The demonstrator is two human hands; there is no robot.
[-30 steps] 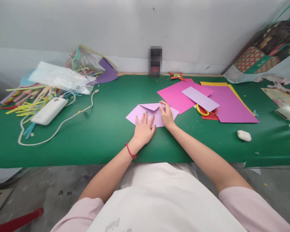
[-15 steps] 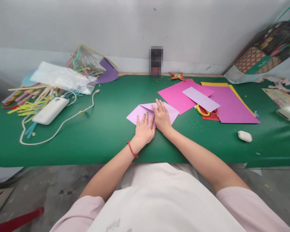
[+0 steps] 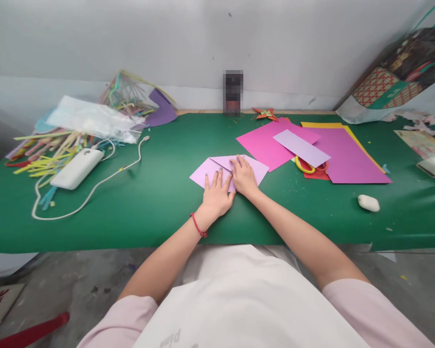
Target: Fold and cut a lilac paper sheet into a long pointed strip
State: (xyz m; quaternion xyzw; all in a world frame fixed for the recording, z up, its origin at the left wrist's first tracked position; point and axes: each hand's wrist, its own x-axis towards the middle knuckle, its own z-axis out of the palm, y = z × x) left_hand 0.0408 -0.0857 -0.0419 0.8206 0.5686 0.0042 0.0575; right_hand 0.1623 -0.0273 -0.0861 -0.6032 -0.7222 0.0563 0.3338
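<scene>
"What do we have under the fingers?"

"We have a lilac sheet of paper (image 3: 208,166), folded wide with pointed ends, a triangular flap (image 3: 223,162) along its far edge, flat on the green tabletop (image 3: 159,193) beneath both hands!"

"And the left hand (image 3: 217,198)?"

"Fingers spread, palm down, tips on the paper just nearer us than the flap."

"The right (image 3: 244,176)?"

"Just beside it, fingers slightly bent and close together, tips touching the flap; whether the thumb pinches anything, we can't tell."
</scene>
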